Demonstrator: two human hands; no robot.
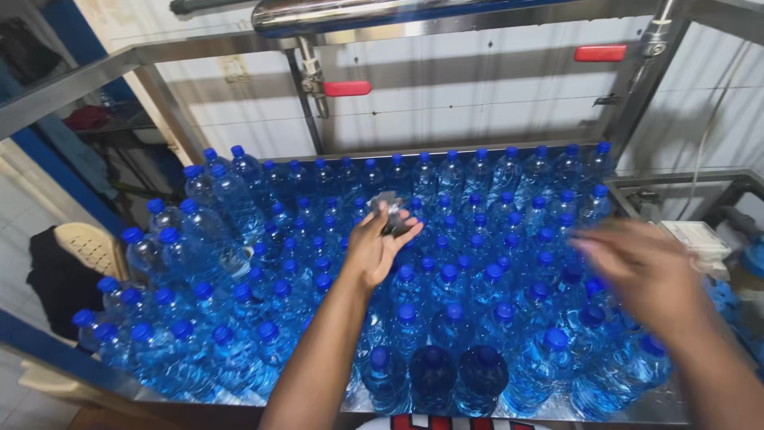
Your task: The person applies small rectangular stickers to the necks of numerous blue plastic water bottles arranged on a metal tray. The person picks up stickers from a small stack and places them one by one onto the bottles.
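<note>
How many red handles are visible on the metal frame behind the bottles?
2. One red handle is on the pipe at centre-left, above the left hand. The other red handle is at the upper right. More may be hidden.

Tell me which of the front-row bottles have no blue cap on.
The two bottles side by side at the middle of the front edge: their tops show dark open mouths, while the neighbouring bottles carry blue caps.

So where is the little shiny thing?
In the head view, the small shiny piece sits at the left hand's fingertips, above the blue-capped bottles, near the table's middle.
</note>
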